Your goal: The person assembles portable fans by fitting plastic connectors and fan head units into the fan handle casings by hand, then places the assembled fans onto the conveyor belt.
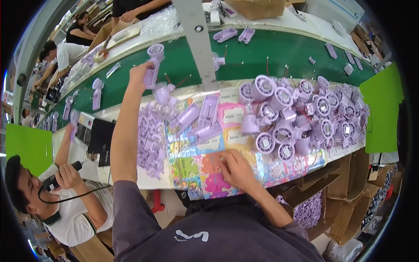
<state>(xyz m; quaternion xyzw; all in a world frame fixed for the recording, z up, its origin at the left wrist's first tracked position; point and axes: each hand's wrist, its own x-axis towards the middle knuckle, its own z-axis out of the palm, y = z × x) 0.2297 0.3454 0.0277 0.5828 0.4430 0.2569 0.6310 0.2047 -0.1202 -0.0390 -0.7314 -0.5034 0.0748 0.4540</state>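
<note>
My left hand [140, 75] reaches out over the green conveyor belt [174, 59], closed on a light purple handheld fan [151, 77] with its round head away from me. Near my body, my right hand [238, 170] rests on colourful printed sheets [214, 181]. Its fingers are curled toward the thumb, and what they hold, if anything, is hidden. Between the hands lie several empty purple handle shells [208, 109] and a heap of small purple parts [150, 139]. To the right is a big pile of round purple fan heads [281, 98] with thin wires.
A grey metal post [195, 35] rises ahead of me. At left, a co-worker [65, 196] holds a black corded power screwdriver [59, 179] beside a black box-shaped device [100, 142]. Green panels [384, 109] flank the bench. Cardboard boxes [345, 174] stand below right.
</note>
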